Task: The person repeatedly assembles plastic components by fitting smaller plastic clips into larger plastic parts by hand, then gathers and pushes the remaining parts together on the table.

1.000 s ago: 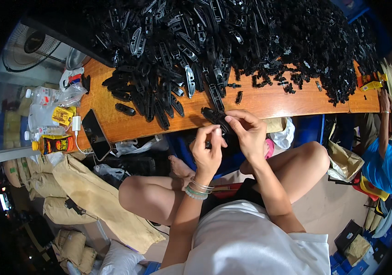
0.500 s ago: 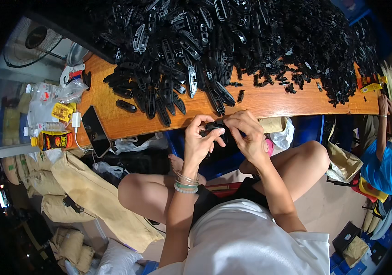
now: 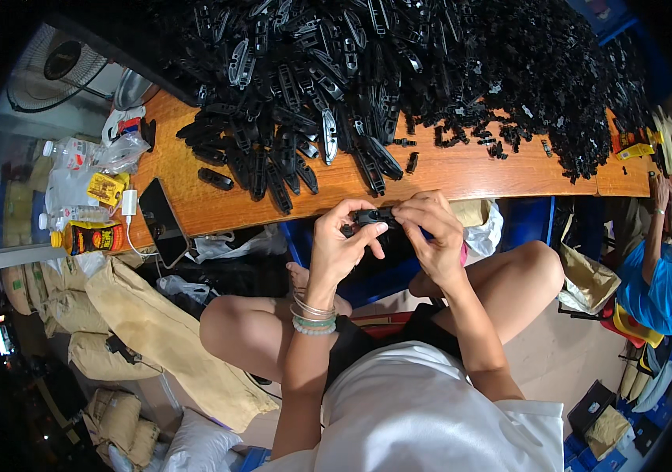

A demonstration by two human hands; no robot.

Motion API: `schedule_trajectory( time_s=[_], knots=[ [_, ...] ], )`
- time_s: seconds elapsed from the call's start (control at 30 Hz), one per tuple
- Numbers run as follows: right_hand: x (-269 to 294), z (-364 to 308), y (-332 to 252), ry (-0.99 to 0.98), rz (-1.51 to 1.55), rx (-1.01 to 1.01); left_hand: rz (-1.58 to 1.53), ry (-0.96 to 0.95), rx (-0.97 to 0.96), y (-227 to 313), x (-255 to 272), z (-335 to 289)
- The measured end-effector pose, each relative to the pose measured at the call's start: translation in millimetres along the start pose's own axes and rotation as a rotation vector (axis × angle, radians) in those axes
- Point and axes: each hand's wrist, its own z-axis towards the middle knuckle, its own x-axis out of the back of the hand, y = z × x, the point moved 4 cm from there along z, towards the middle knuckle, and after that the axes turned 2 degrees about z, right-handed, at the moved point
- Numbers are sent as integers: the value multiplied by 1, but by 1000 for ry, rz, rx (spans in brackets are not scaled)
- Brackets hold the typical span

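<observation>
Just off the table's near edge, both hands meet around a black plastic part (image 3: 367, 216). My left hand (image 3: 340, 242) is closed on its left end, thumb along the near side. The fingers of my right hand (image 3: 432, 230) pinch at the part's right end; whether they hold a second small piece there is hidden. Beyond the hands lies a heap of long, boat-shaped black plastic parts (image 3: 277, 118). A large pile of small black pieces (image 3: 540, 71) covers the table farther right, with several loose pieces along its near side.
The wooden table (image 3: 477, 179) spans the front. At its left lie a phone (image 3: 161, 224), a white charger (image 3: 130, 202) and plastic bottles (image 3: 76, 214). A fan (image 3: 60, 63) stands far left. Below the table is a blue bin (image 3: 375, 287). A co-worker in blue (image 3: 662, 287) sits at right.
My right hand has shifted slightly right and its fingers have turned a little at the part's end. The left hand keeps its hold, and more of the part's top shows.
</observation>
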Motion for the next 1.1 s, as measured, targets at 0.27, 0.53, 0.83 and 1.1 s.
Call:
schedule_trajectory(
  time_s=[0.27,0.53,0.83,1.1],
  knots=[
    [1,-6,0,10,56,-261,135,74,-181,17,-6,-4],
    [3,-17,17,-173,192,-400,206,-78,-74,6,2,-14],
    [3,38,50,-7,-382,-182,1183,288,-686,37,-35,38],
    [16,24,64,156,-180,-189,1304,254,-684,31,-35,68]
  ],
)
